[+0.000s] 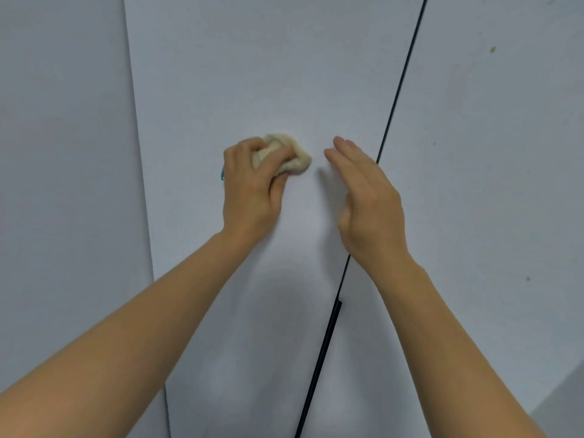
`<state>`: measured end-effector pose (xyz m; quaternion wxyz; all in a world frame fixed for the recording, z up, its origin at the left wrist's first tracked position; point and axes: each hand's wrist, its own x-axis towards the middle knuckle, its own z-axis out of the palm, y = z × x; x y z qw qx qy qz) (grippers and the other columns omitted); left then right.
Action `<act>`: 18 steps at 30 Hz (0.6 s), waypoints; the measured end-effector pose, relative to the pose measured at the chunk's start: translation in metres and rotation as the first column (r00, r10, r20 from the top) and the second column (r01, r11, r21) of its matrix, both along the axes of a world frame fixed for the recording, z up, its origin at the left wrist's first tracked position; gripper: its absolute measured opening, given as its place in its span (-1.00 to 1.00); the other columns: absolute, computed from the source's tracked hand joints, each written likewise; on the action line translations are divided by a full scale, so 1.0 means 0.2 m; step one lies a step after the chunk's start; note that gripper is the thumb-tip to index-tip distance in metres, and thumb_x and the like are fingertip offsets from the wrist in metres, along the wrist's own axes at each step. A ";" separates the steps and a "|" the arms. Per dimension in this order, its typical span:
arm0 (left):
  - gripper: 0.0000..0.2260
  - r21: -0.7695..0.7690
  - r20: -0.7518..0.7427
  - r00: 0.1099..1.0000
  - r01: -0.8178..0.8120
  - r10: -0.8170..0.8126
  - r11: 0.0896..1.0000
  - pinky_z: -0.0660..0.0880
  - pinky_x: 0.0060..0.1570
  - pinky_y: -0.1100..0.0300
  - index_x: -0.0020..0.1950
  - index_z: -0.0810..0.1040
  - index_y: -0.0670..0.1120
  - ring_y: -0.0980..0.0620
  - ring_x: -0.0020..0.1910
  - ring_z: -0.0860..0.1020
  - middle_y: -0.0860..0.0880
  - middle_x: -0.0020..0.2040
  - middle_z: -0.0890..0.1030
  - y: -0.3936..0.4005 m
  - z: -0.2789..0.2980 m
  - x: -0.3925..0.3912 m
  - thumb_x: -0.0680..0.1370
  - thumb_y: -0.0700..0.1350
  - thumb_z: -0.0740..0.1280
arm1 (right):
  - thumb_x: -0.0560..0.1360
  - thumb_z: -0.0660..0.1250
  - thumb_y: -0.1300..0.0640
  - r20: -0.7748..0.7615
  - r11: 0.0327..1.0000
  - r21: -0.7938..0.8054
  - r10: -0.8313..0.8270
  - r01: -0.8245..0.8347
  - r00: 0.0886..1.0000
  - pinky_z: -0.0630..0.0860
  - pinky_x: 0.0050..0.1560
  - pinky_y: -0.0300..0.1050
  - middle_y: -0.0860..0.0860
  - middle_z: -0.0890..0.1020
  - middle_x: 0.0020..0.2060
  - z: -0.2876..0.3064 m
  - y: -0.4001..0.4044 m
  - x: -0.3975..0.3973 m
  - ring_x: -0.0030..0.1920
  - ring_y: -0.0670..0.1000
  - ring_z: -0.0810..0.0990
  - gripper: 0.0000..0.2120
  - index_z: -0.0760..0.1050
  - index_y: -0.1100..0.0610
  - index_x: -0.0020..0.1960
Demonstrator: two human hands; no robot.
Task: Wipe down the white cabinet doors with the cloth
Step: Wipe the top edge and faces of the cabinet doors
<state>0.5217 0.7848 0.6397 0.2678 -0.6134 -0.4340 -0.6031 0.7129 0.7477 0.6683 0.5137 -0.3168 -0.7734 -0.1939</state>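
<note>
Head view: cloth [292,154] bunched within curled left fingers [252,147] (right fingers [343,147] straight).

Matt smooth white doors [268,74], fluffy cloth [294,156]

We see plain white flat cabinet doors [252,74] split by a thin black gap [398,90] — the bunched soft cloth [294,153] is cream (one teal edge) — with small greenish specks [492,49] at right.
</note>
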 end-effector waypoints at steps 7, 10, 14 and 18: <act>-0.65 -0.054 -0.403 0.913 0.050 -0.067 0.997 0.46 0.05 -0.10 0.20 0.58 0.06 -0.22 0.06 0.47 -0.12 0.16 0.52 -0.04 -0.47 0.11 0.52 -0.32 0.35 | 0.62 0.32 0.33 -0.473 0.975 -0.161 0.058 -0.151 0.879 0.61 -0.01 -0.19 -0.03 0.70 0.03 -0.41 -0.13 0.12 0.00 -0.09 0.68 -0.78 0.64 0.17 0.20; -0.63 -0.019 -0.212 0.977 0.027 -0.030 0.999 0.41 0.12 -0.02 0.24 0.57 0.10 -0.20 0.15 0.43 -0.10 0.19 0.47 -0.05 -0.22 0.10 0.52 -0.26 0.39 | 0.57 0.47 0.16 -0.416 0.928 -0.361 -0.069 -0.095 0.907 0.52 -0.27 -0.19 -0.12 0.64 -0.31 -0.64 -0.15 0.18 -0.32 -0.08 0.61 -0.93 0.65 0.05 -0.10; -0.75 -0.003 -0.005 1.000 0.005 -0.005 1.000 0.30 0.09 0.09 0.23 0.61 0.10 -0.19 0.22 0.40 -0.13 0.25 0.49 -0.01 0.13 0.14 0.58 -0.14 0.36 | 0.60 0.37 -0.13 -0.103 0.787 -0.587 -0.306 0.191 0.946 0.37 -0.40 -0.17 -0.15 0.45 -0.54 -0.80 -0.16 0.21 -0.49 -0.12 0.44 -0.60 0.42 -0.04 -0.36; -0.74 0.071 -0.201 0.980 0.025 -0.010 0.997 0.30 0.12 0.07 0.22 0.59 0.10 -0.19 0.20 0.39 -0.10 0.23 0.48 0.02 -0.02 0.14 0.58 -0.18 0.38 | 0.64 0.24 -0.21 0.084 0.641 -0.673 -0.428 0.368 0.900 0.55 -0.26 -0.04 -0.10 0.59 -0.38 -0.77 -0.13 0.21 -0.33 0.02 0.57 -0.61 0.54 0.02 -0.21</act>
